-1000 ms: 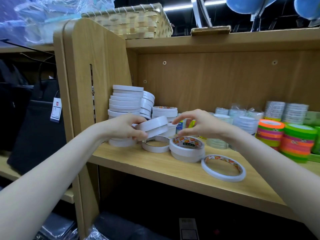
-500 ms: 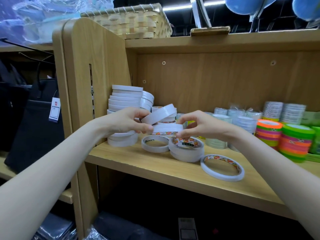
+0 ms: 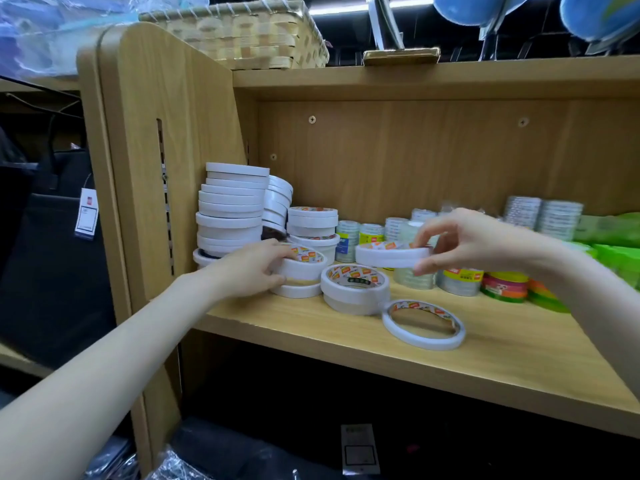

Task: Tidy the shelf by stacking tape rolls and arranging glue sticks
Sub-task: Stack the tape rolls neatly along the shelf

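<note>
My left hand steadies a roll set on another, keeping the stack true. My right hand pinches a flat roll above the shelf, level for stacking.

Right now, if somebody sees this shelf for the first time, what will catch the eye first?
Most likely the two hands in the middle: the right hand holds a white tape roll in the air, and the left hand grips another roll lying on a thinner one at the shelf's left. Behind the left hand, a tall uneven stack of white rolls stands against the side panel. Bright green and orange rolls sit at the right.
</note>
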Demonstrator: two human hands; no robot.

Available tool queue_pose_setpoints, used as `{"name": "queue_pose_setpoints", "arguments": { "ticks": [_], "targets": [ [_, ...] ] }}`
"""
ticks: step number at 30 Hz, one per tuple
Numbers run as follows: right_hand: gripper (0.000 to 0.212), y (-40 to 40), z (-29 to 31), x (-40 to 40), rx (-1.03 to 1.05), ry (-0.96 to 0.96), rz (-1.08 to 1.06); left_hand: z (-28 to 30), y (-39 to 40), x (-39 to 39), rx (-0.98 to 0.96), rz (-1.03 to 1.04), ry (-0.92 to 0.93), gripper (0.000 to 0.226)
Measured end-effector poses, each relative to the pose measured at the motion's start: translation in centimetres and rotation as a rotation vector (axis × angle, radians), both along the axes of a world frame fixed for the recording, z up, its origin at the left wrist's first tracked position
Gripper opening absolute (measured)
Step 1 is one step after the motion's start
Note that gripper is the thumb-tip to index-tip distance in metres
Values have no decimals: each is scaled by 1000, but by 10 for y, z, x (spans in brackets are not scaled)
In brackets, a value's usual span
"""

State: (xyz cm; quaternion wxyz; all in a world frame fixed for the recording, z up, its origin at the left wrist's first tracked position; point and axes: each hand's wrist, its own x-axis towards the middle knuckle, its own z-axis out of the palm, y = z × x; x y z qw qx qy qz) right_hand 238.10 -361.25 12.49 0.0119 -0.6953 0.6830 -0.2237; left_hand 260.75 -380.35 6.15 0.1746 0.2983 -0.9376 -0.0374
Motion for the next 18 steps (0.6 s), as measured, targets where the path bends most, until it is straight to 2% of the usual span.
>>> {"name": "queue_pose_setpoints", "arguments": {
  "ticks": [3,5,9,12,15,18],
  "targets": [
    [16,20,-1,-5,58,129,-74,-5,1,2,44,-34,128,41],
    [19,26,-13,-5,168,195,-90,-6,5,0,46,-38,158,38],
    [21,29,-33,-7,278,181,-101,-2,12,-2,11,23,30,37],
    [17,31,-35,-3,321,159,-116,5,9,2,79,-16,-29,32],
    [17,21,-38,6,292,221,-129,9,2,4,174,-37,21,27],
    [22,14,-35,15,309,196,-131,10,-1,8,244,-46,123,21]
  ]
}}
